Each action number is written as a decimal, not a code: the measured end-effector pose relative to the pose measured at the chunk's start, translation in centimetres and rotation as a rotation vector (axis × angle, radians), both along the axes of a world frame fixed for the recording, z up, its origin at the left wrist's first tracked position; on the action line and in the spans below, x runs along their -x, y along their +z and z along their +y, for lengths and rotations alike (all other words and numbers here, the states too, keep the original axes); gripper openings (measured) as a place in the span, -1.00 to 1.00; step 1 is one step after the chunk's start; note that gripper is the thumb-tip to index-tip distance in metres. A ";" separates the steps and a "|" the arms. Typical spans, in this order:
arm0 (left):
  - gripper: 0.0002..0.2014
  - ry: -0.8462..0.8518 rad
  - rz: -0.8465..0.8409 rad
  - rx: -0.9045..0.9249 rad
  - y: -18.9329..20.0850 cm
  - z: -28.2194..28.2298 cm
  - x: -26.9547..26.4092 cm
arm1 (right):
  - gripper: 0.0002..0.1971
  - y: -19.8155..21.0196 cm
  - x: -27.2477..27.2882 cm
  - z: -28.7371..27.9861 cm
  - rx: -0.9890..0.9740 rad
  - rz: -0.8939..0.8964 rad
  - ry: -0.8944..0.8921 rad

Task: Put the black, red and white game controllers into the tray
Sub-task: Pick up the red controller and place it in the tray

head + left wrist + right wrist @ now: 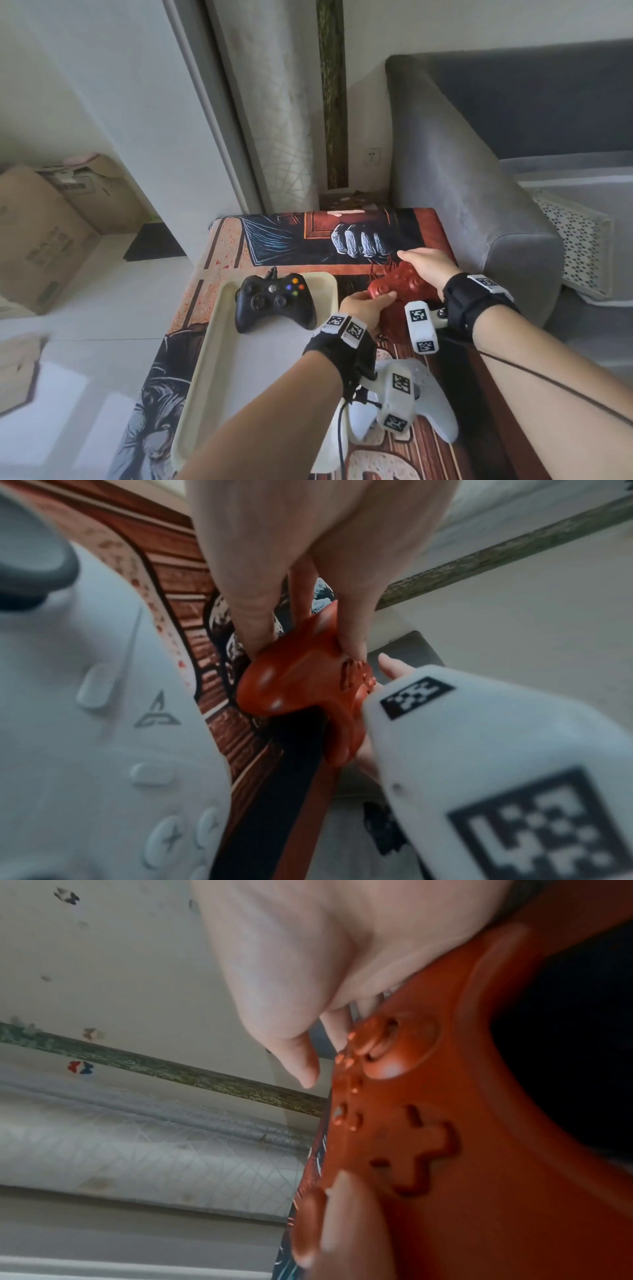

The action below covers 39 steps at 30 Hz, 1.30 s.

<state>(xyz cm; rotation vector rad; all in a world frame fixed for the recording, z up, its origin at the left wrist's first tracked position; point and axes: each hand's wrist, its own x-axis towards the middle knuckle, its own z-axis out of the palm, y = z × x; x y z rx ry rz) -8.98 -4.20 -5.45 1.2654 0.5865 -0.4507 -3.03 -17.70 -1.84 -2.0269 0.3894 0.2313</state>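
Two hands hold the red controller over a printed mat: the left hand curls round its near grip, the right hand clasps the far side. Left of the fingers lies a cream tray with the black controller in it, coloured buttons up. Below the wrists, the white controller rests on the mat.
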 end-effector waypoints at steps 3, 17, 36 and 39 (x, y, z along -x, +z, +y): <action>-0.20 0.007 -0.034 -0.031 -1.5 0.1 -0.7 | -0.60 -0.5 0.5 0.4 0.040 0.034 0.022; -0.67 -0.192 -0.381 -0.420 2.3 1.4 -0.6 | -0.59 1.5 2.8 -0.4 -0.414 0.118 -0.287; -0.63 0.074 -0.415 -0.323 5.3 18.6 9.6 | -0.70 4.4 12.6 16.7 -0.332 -0.012 -0.029; -0.63 0.063 -0.430 -0.340 4.4 20.2 10.6 | -0.71 3.8 13.7 18.1 -0.328 0.034 -0.024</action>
